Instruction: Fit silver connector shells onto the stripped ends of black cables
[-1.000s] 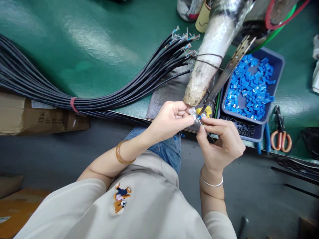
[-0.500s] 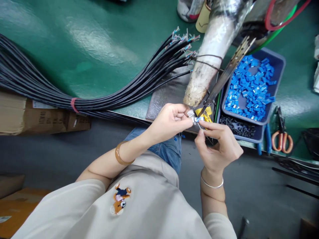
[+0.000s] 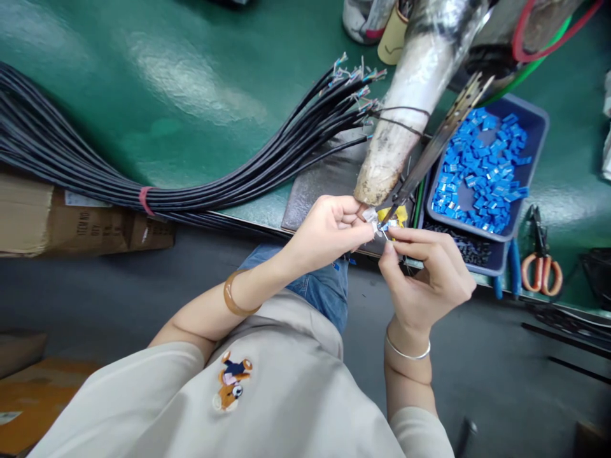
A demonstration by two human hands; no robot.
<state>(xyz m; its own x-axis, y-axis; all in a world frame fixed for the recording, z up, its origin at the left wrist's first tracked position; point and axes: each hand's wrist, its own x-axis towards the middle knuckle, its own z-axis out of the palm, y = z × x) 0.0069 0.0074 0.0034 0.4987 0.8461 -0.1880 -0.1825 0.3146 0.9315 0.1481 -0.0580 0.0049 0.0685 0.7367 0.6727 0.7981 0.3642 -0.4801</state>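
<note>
My left hand (image 3: 329, 226) is closed, its thumb and fingertips pinching a small white-and-blue connector (image 3: 387, 225) at the table edge. Just right of it, my right hand (image 3: 427, 277) pinches a thin silvery wire (image 3: 384, 235) between thumb and fingers, with the index fingertip close to the blue part. A dark metal soldering iron (image 3: 432, 152) with a perforated end slants down, its tip at the connector. Directly above my left fingertips is the mouth of a whitish wrapped tube (image 3: 398, 137). Fingers partly hide the connector and whatever joins it.
Left of the tube lies a bundle of black cables (image 3: 229, 184) with stripped ends. At right, a grey bin (image 3: 538, 140) holds many blue connectors, above a bin of small black parts (image 3: 470, 248). Orange-handled scissors (image 3: 541, 273) and blue-handled pliers (image 3: 513, 267) lie beside them.
Both hands shift slightly right in view, as does the bench scene. My right thumb and fingers draw a little away from the connector; both pinches hold.
</note>
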